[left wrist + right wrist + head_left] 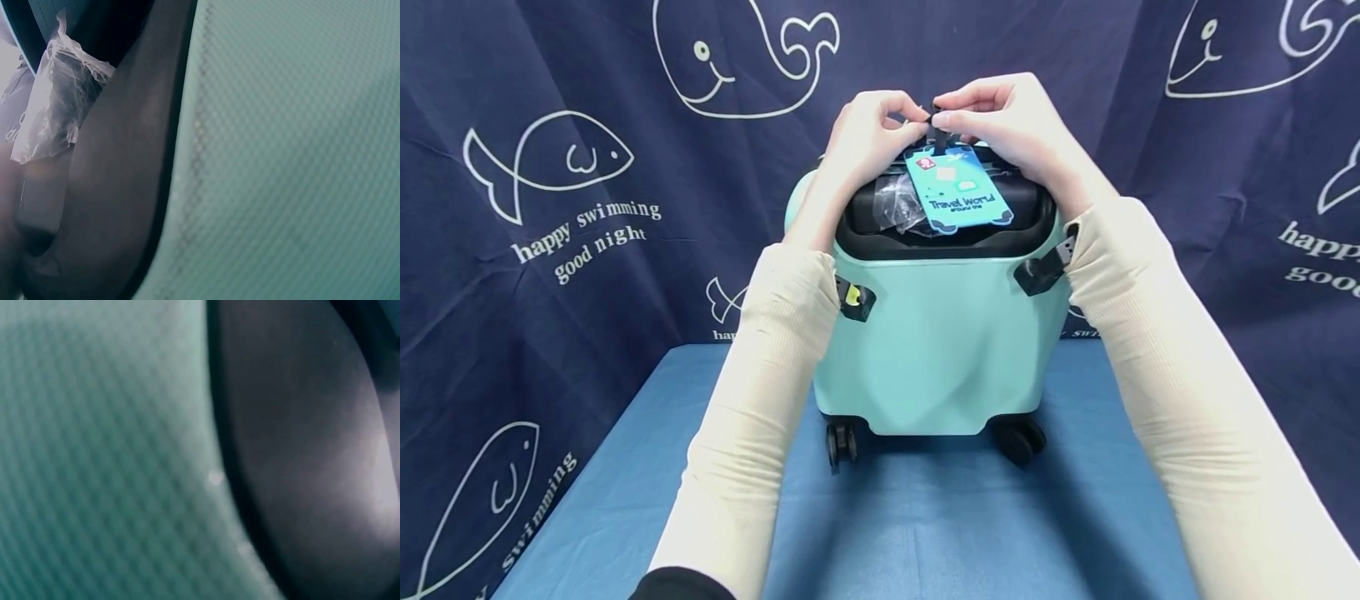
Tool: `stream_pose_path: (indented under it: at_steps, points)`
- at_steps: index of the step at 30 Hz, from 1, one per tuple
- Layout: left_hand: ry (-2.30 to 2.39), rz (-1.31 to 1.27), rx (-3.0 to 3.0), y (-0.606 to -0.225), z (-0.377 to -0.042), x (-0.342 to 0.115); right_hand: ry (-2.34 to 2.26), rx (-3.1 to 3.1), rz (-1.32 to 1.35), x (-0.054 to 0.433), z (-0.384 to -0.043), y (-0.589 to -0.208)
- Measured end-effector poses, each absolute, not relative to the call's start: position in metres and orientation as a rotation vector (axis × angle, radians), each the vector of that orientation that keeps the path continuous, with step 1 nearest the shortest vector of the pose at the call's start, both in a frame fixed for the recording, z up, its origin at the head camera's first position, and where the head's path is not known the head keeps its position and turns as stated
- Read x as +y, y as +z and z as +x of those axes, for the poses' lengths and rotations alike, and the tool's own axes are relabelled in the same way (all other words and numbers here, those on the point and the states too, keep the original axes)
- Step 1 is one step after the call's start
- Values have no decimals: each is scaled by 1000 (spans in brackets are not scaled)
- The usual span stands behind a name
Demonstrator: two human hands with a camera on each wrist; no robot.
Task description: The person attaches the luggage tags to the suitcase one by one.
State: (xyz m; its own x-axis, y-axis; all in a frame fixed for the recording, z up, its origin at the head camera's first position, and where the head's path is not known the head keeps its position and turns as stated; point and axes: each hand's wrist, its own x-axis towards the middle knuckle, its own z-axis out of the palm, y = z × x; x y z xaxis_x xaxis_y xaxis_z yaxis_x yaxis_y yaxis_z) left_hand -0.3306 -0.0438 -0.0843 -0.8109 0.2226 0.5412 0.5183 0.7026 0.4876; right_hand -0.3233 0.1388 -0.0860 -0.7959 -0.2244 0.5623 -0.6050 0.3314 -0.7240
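Note:
A mint-green suitcase [936, 342] stands upright on its black wheels. Above its black top panel [917, 247], my left hand [874, 133] and right hand [1011, 117] meet fingertip to fingertip, both pinching the black strap [940, 140] of a luggage tag. The blue luggage tag [962, 196], printed "Travel World", hangs from that strap over the front of the black panel. Crumpled clear plastic [898, 204] lies beside the tag; the left wrist view also shows this plastic wrap [59, 94]. In the right wrist view only the textured green shell [106, 456] and black trim [300, 450] appear.
The suitcase rests on a blue cloth-covered table [917, 517]. Behind and to the left hangs a dark blue curtain [587, 333] with white whale and fish drawings. Small black wrist cameras [1037, 275] sit at both cuffs, close to the suitcase's front.

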Motion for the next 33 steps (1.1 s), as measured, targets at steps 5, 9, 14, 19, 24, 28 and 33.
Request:
stream_pose_path:
  at_steps: [5, 9, 14, 19, 24, 28, 33]
  points:
    - [-893, -589, -2461, -84, -331, -46, 1460, -2246, 742, 138, -323, -85]
    - [-924, -610, -2467, -85, -331, -47, 1448, -2215, 740, 137, -324, -86]
    - [-964, -631, -2474, -87, -331, -48, 1439, -2143, 740, 137, -324, -87]
    - [-1018, -645, -2474, -87, -331, -46, 1513, -2138, 705, 138, -322, -86]
    - [-1039, -596, -2484, -87, -331, -43, 1461, -2189, 691, 140, -321, -86]
    - [-1045, -573, -2484, -87, -330, -43, 1341, -2262, 659, 140, -321, -86]
    - [-1099, -597, -2470, -89, -331, -44, 1172, -2349, 622, 140, -322, -86]
